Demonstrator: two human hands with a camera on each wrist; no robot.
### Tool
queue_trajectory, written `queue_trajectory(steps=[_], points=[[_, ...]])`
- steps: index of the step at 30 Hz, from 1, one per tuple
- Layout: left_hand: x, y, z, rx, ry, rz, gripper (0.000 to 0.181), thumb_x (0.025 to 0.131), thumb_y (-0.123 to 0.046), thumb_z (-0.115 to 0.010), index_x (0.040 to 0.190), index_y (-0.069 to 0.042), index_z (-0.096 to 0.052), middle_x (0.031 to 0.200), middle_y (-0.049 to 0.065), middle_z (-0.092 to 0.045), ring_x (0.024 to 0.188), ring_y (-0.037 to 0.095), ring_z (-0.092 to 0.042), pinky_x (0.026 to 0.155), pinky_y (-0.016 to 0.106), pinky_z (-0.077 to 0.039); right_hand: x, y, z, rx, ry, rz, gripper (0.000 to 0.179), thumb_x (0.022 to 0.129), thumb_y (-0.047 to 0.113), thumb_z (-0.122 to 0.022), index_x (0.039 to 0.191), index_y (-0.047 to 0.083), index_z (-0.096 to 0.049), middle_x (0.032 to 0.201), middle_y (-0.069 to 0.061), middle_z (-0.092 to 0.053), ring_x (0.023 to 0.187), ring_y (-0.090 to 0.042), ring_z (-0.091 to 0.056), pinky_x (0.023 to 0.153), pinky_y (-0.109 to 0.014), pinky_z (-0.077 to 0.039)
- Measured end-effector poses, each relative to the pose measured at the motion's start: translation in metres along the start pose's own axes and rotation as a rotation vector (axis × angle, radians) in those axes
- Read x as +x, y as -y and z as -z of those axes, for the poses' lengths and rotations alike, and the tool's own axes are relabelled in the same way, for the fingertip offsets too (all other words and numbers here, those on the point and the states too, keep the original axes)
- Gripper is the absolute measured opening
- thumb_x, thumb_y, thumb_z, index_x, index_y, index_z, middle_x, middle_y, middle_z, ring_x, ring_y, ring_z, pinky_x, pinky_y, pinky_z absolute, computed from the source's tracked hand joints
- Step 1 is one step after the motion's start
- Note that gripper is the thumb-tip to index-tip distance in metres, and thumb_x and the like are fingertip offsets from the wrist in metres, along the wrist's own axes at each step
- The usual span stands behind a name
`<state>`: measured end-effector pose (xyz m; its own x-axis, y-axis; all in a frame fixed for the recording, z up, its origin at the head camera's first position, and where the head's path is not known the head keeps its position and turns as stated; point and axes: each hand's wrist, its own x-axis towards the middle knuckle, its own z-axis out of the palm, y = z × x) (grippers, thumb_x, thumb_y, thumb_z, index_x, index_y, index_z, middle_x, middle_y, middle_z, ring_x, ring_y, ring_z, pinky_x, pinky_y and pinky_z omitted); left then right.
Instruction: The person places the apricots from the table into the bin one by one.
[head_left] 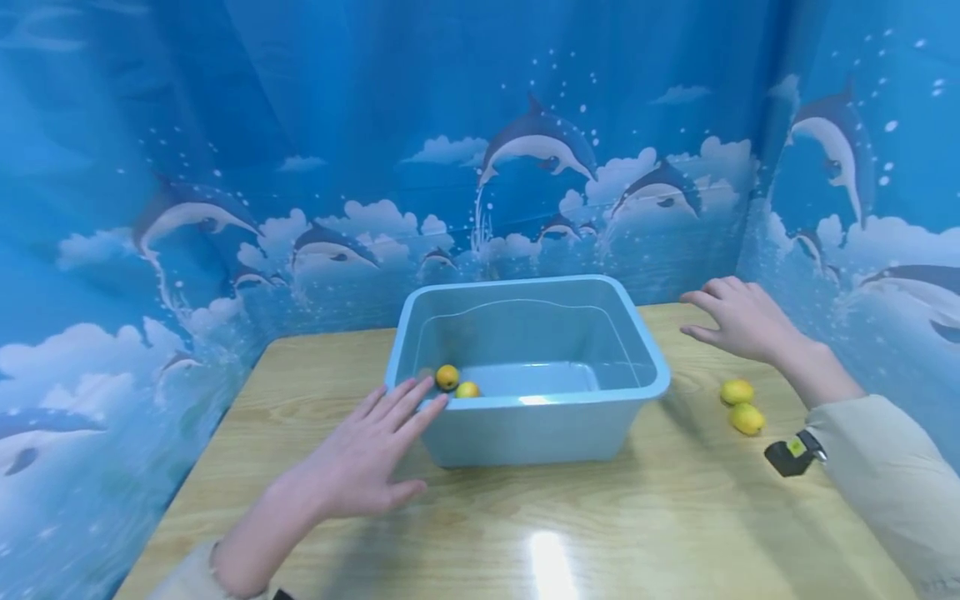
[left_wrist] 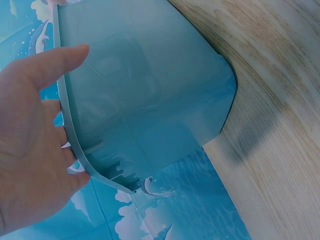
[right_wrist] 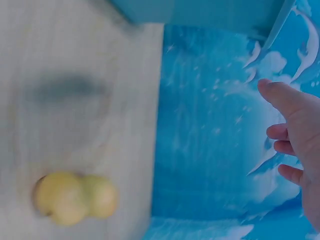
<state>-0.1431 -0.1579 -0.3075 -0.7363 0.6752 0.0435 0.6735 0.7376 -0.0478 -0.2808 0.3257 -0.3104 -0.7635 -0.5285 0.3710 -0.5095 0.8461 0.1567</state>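
A light blue plastic bin [head_left: 525, 433] stands on the wooden table, with two small orange-yellow fruits [head_left: 447, 377] inside by its near left corner. Fingers spread, my left hand [head_left: 363, 458] is at that corner of the rim; whether it touches the rim I cannot tell. It holds nothing, and the left wrist view shows the thumb [left_wrist: 67, 60] in front of the bin wall. My right hand [head_left: 738, 321] hovers empty to the right of the bin, its fingers loosely bent. Below it, two yellow lemons [head_left: 747, 418] lie side by side on the table.
Blue curtains [head_left: 420, 108] printed with dolphins and clouds enclose the table [head_left: 315, 392] at the back and both sides. A small black device [head_left: 789, 457] is strapped at the right wrist. Light glares off the table's front.
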Motion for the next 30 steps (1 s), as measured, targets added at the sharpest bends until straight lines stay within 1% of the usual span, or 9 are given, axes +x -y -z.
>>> queue_trajectory(steps=[3, 7, 11, 15, 20, 26, 30], points=[[-0.001, 0.0, 0.0, 0.002, 0.0, 0.005, 0.095, 0.08, -0.048, -0.066, 0.15, -0.014, -0.011, 0.155, 0.01, -0.002, 0.14, 0.028, -0.006, 0.109, 0.054, -0.016, -0.016, -0.008, -0.009, 0.009, 0.0, -0.016, 0.042, 0.077, 0.024, -0.075, 0.111, 0.003, -0.063, 0.093, -0.013, -0.059, 0.083, -0.033, -0.053, 0.059, -0.044, -0.043], [-0.001, 0.0, -0.001, 0.003, -0.005, 0.005, 0.095, 0.081, -0.048, -0.065, 0.15, -0.013, -0.011, 0.155, 0.011, -0.003, 0.14, 0.028, -0.007, 0.108, 0.054, -0.017, -0.037, -0.019, -0.02, -0.001, 0.019, -0.063, 0.044, 0.076, 0.024, -0.075, 0.112, 0.003, -0.062, 0.099, -0.017, -0.059, 0.089, -0.036, -0.053, 0.063, -0.048, -0.043], [-0.001, 0.0, -0.002, 0.005, -0.016, 0.001, 0.095, 0.08, -0.048, -0.066, 0.15, -0.013, -0.012, 0.155, 0.011, -0.003, 0.14, 0.029, -0.008, 0.108, 0.054, -0.017, -0.057, -0.028, -0.028, -0.02, 0.015, -0.074, 0.045, 0.073, 0.024, -0.077, 0.11, 0.003, -0.062, 0.096, -0.016, -0.058, 0.085, -0.036, -0.053, 0.059, -0.047, -0.041], [0.0, 0.0, -0.002, 0.008, -0.027, -0.005, 0.095, 0.08, -0.048, -0.066, 0.15, -0.013, -0.013, 0.155, 0.011, -0.004, 0.14, 0.029, -0.008, 0.109, 0.054, -0.016, -0.073, -0.035, -0.035, -0.014, 0.018, -0.085, 0.046, 0.072, 0.023, -0.078, 0.108, 0.002, -0.061, 0.094, -0.017, -0.058, 0.083, -0.036, -0.053, 0.058, -0.047, -0.041], [0.0, 0.001, -0.002, 0.013, -0.036, -0.008, 0.095, 0.08, -0.047, -0.066, 0.15, -0.012, -0.013, 0.155, 0.012, -0.004, 0.14, 0.029, -0.008, 0.109, 0.054, -0.016, -0.086, -0.04, -0.043, -0.016, 0.056, -0.115, 0.046, 0.072, 0.025, -0.077, 0.108, 0.002, -0.062, 0.095, -0.017, -0.058, 0.084, -0.036, -0.053, 0.061, -0.048, -0.043], [-0.001, 0.001, -0.002, 0.008, -0.033, -0.01, 0.095, 0.08, -0.047, -0.066, 0.15, -0.013, -0.012, 0.155, 0.011, -0.003, 0.14, 0.028, -0.007, 0.109, 0.054, -0.016, -0.096, -0.044, -0.053, -0.022, 0.11, -0.091, 0.044, 0.074, 0.026, -0.076, 0.108, 0.002, -0.063, 0.09, -0.013, -0.057, 0.079, -0.033, -0.053, 0.058, -0.045, -0.044], [0.0, 0.001, -0.002, 0.006, -0.031, -0.01, 0.094, 0.081, -0.047, -0.065, 0.15, -0.013, -0.012, 0.155, 0.01, -0.003, 0.14, 0.028, -0.007, 0.109, 0.053, -0.016, -0.1, -0.045, -0.059, -0.004, 0.162, -0.116, 0.043, 0.077, 0.03, -0.073, 0.108, 0.002, -0.063, 0.088, -0.011, -0.057, 0.08, -0.032, -0.053, 0.058, -0.044, -0.044]])
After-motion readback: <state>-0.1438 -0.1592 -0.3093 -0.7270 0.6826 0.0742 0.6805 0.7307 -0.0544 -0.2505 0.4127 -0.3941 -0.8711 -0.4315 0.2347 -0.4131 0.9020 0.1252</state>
